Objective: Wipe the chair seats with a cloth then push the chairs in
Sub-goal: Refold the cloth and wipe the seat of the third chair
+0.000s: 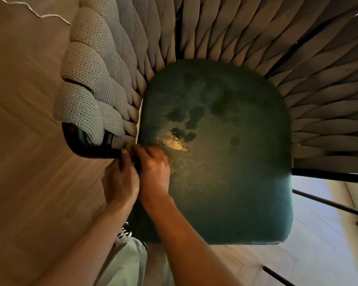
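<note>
I look straight down on a chair with a dark green padded seat (pixel 225 162) that has dark damp-looking blotches near its middle. A beige woven rope back (pixel 256 38) wraps round it. Both my hands meet at the seat's left edge, by the end of the black armrest frame (pixel 85 147). My left hand (pixel 120 180) has its fingers curled towards that frame end. My right hand (pixel 153 172), blurred, lies knuckles up on the seat edge with curled fingers. No cloth shows, and what the fingers hold is hidden.
Wooden floor (pixel 25 141) lies all round, with a thin white cord (pixel 39 14) at the top left. Black chair legs and rungs (pixel 329 203) stick out at the right. My light trouser leg (pixel 124 263) and a shoe are just under the seat's near left corner.
</note>
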Tool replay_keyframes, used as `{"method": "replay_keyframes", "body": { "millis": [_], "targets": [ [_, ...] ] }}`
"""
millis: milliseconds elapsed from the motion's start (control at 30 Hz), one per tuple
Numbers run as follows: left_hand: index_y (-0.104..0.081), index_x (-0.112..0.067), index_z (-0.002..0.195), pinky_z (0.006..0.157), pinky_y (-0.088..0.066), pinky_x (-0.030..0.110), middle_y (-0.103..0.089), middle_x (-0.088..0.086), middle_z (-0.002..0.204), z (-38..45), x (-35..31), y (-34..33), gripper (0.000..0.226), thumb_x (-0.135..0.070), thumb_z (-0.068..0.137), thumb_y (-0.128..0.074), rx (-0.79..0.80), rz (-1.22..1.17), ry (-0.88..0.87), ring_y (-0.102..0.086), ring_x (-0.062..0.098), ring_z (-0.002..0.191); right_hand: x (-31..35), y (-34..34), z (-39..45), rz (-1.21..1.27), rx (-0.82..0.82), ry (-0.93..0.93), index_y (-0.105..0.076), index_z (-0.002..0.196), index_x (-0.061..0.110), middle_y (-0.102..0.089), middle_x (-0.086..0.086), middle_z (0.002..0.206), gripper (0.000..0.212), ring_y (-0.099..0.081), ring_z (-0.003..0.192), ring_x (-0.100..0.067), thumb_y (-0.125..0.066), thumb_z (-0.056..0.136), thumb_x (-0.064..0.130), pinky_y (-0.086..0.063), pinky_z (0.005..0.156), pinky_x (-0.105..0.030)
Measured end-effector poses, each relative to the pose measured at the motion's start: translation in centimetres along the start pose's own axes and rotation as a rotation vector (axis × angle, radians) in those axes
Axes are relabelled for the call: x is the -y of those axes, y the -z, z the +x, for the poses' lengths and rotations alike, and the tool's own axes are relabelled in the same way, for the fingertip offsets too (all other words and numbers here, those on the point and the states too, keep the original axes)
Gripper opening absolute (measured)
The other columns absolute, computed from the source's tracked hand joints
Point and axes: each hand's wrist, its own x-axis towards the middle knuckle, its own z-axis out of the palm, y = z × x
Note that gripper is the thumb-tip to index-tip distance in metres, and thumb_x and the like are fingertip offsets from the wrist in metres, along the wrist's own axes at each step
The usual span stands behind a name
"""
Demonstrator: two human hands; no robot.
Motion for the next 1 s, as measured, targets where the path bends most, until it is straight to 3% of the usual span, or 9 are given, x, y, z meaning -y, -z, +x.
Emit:
{"method": "replay_keyframes", "body": {
  "millis": [133,300,467,567,733,867,1000],
  "targets": [
    [-0.064,-0.016,0.121,0.094,-0.043,0.035,-0.063,0.011,0.122,-0.4,0.1,-0.3,0.041,-0.040,0.101,-0.037,0.016,-0.021,-0.025,-0.057,0.027,0.111,-1.4,1.1,-0.2,-0.088,0.052,0.064,-0.069,0.107,0.017,-0.067,-0.003,0.093,0.028,-0.061,0.091,-0.025,-0.073,0.079,0.017,-0.049,0.074,-0.032],
    [-0.053,-0.020,0.134,0.083,-0.038,0.026,-0.058,0.005,0.129,-0.9,-0.1,-1.0,0.038,-0.033,0.099,-0.048,0.098,0.154,-0.120,-0.056,0.017,0.110,-7.0,5.5,0.0,-0.140,0.025,-0.024,-0.070,0.099,0.016,-0.067,-0.006,0.092,0.038,-0.063,0.086,-0.030,-0.066,0.063,0.002,-0.053,0.072,-0.040],
    [-0.047,-0.017,0.138,0.095,-0.043,0.038,-0.049,0.011,0.138,-1.2,-0.6,-1.9,0.040,-0.025,0.099,-0.049,0.080,0.291,-0.123,-0.052,0.028,0.121,-15.1,12.1,-0.4,-0.165,0.014,-0.118,-0.071,0.100,0.013,-0.066,-0.011,0.099,0.040,-0.063,0.088,-0.032,-0.064,0.066,-0.008,-0.056,0.072,-0.045],
    [-0.046,-0.014,0.138,0.094,-0.044,0.040,-0.049,0.014,0.137,-1.2,-0.6,-2.3,0.041,-0.020,0.098,-0.050,0.035,0.327,-0.145,-0.053,0.031,0.118,-20.0,15.9,-0.7,-0.193,0.001,-0.201,-0.070,0.107,0.012,-0.065,-0.012,0.103,0.045,-0.061,0.089,-0.031,-0.064,0.069,-0.011,-0.054,0.076,-0.050],
    [-0.038,-0.016,0.143,0.085,-0.047,0.040,-0.056,0.013,0.128,-1.0,-0.9,-2.8,0.048,-0.018,0.097,-0.052,-0.006,0.317,-0.162,-0.057,0.031,0.111,-25.7,20.4,-0.6,-0.285,-0.074,-0.293,-0.072,0.102,0.008,-0.069,-0.013,0.095,0.039,-0.062,0.083,-0.033,-0.050,0.070,0.000,-0.052,0.076,-0.040],
    [-0.048,-0.015,0.137,0.088,-0.047,0.043,-0.053,0.015,0.129,-0.9,-1.0,-2.6,0.040,-0.022,0.097,-0.051,0.003,0.472,-0.208,-0.056,0.033,0.111,-27.5,21.7,-0.6,-0.251,-0.119,-0.514,-0.070,0.106,0.015,-0.069,-0.010,0.103,0.037,-0.061,0.091,-0.033,-0.054,0.078,-0.005,-0.051,0.080,-0.041],
    [-0.053,-0.008,0.132,0.091,-0.044,0.040,-0.052,0.019,0.125,-1.3,-1.2,-2.5,0.037,-0.018,0.097,-0.051,-0.009,0.535,-0.277,-0.053,0.034,0.110,-26.5,20.6,-0.5,-0.176,-0.179,-0.601,-0.068,0.109,0.019,-0.067,-0.007,0.107,0.040,-0.061,0.096,-0.029,-0.052,0.081,-0.004,-0.048,0.084,-0.035]
  ]
}}
